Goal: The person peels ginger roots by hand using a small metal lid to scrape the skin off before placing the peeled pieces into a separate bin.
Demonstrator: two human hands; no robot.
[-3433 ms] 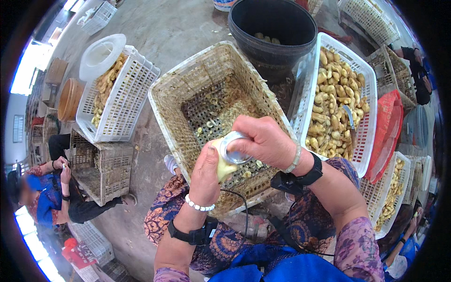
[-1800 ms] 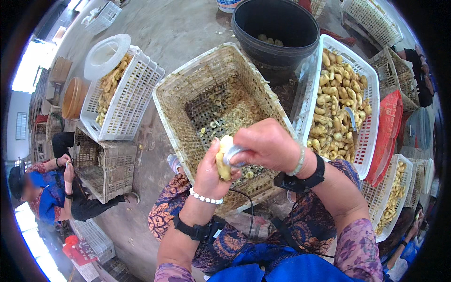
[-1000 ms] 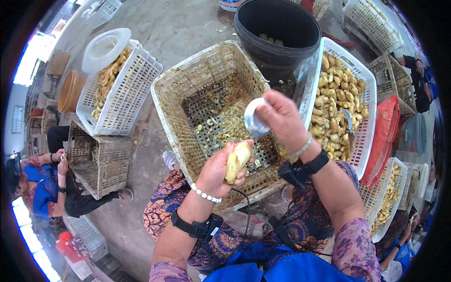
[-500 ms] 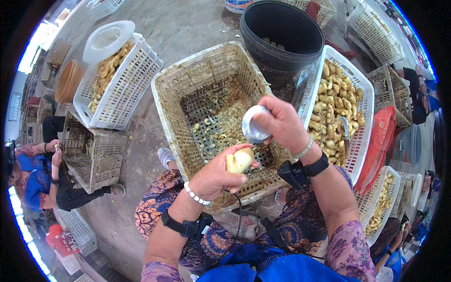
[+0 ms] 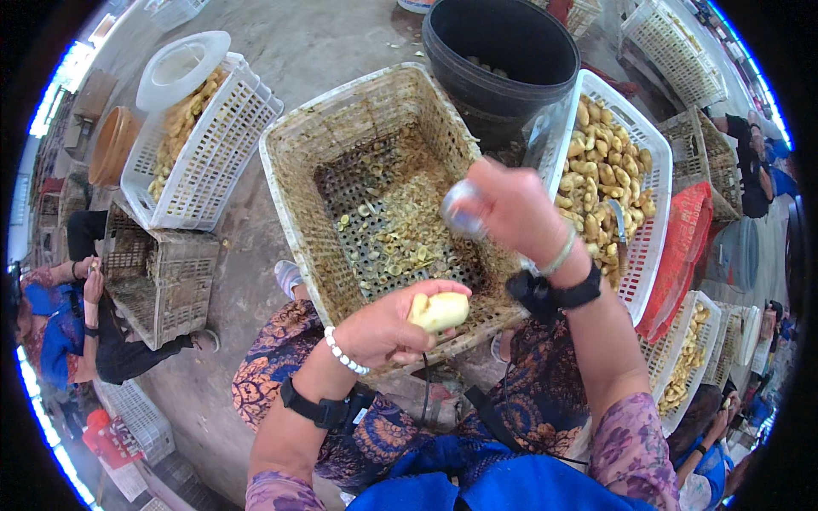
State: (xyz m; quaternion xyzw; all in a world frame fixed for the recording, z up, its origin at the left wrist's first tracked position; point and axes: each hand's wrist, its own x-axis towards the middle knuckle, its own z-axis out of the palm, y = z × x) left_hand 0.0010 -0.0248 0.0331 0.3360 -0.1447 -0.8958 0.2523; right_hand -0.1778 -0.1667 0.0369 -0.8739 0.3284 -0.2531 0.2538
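Observation:
My left hand [image 5: 382, 328] is closed round a pale yellow, knobby root [image 5: 439, 312] that looks like peeled ginger. It holds the root over the near side of a stained plastic crate [image 5: 285, 140]. My right hand [image 5: 520, 209], blurred by motion, grips a round silvery metal tool [image 5: 463, 210] above the crate's right side. The tool and root are apart. Yellowish parings [image 5: 405, 251] lie on the crate's slotted floor. To the right, a white basket [image 5: 654, 281] holds many brownish-yellow roots [image 5: 603, 166], with a knife [image 5: 617, 220] lying on them.
A black bucket [image 5: 503, 94] stands beyond the crate. On the left are another white basket [image 5: 213, 140] of roots and a seated person [image 5: 60, 319] working by a dirty crate [image 5: 162, 281]. A red sack [image 5: 682, 255] lies against the right basket. Black cables [image 5: 426, 392] hang near my wrists.
My right hand has swung slightly up and left with the metal tool, now blurred. The root has moved lower and turned to lie more level. More yellow parings show in the crate.

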